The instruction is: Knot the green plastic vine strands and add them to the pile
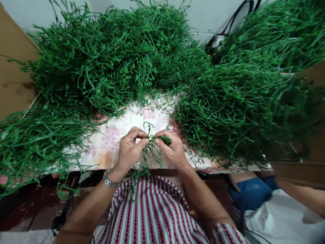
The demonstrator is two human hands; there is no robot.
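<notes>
Pinching thin green stems (151, 138), the left hand (129, 148) and right hand (174, 149) nearly meet above the table (130, 118), likely for fine control.

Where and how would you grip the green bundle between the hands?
Likely by the loose ends of the green bundle, approaching from the wearer's side. The left hand and right hand pinch it higher up; the thin ends splay free below, so gather several together.
</notes>
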